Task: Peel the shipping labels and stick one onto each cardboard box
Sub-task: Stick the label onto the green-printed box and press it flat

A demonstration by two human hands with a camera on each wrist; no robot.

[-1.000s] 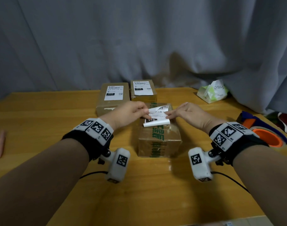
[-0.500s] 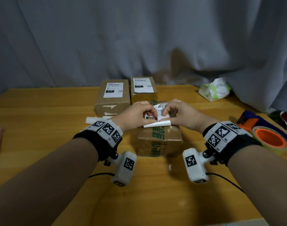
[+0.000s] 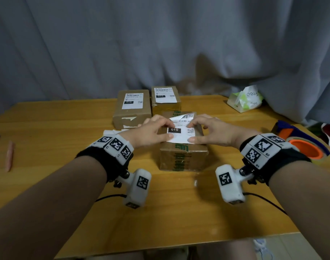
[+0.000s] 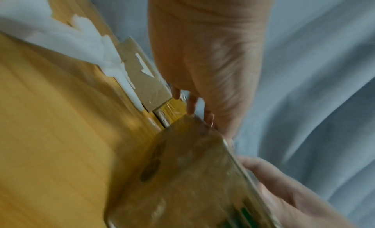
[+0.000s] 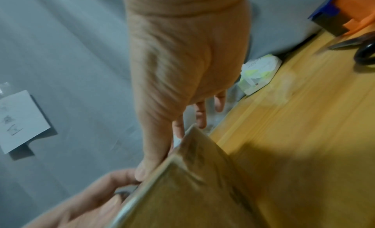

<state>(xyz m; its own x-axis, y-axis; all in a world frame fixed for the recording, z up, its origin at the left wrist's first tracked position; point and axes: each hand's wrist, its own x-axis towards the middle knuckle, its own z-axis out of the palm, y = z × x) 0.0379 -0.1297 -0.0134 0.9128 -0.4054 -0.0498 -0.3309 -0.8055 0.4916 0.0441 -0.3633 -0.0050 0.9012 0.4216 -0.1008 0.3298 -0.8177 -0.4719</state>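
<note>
Three cardboard boxes stand on the wooden table (image 3: 48, 147). The two far ones (image 3: 131, 109) (image 3: 165, 102) each carry a white label. On top of the near box (image 3: 182, 156), which has green print, lies a white shipping label (image 3: 181, 134); its far end curls upward. My left hand (image 3: 161, 129) rests its thumb and fingertips on the label's left side. My right hand (image 3: 195, 132) does the same on the right side. In the wrist views the left hand (image 4: 202, 63) and right hand (image 5: 182, 71) reach down to the box top (image 4: 192, 175) (image 5: 202, 183) with fairly straight fingers.
Peeled white backing paper (image 3: 111, 132) lies left of the near box. A tissue pack (image 3: 244, 99) sits at the back right, an orange tape roll (image 3: 306, 149) at the right edge, a pink pen-like thing (image 3: 9, 156) far left. A grey curtain hangs behind.
The label, held up and curled between both hands before, now lies mostly flat on the near box. Both hands have come down onto its sides.
</note>
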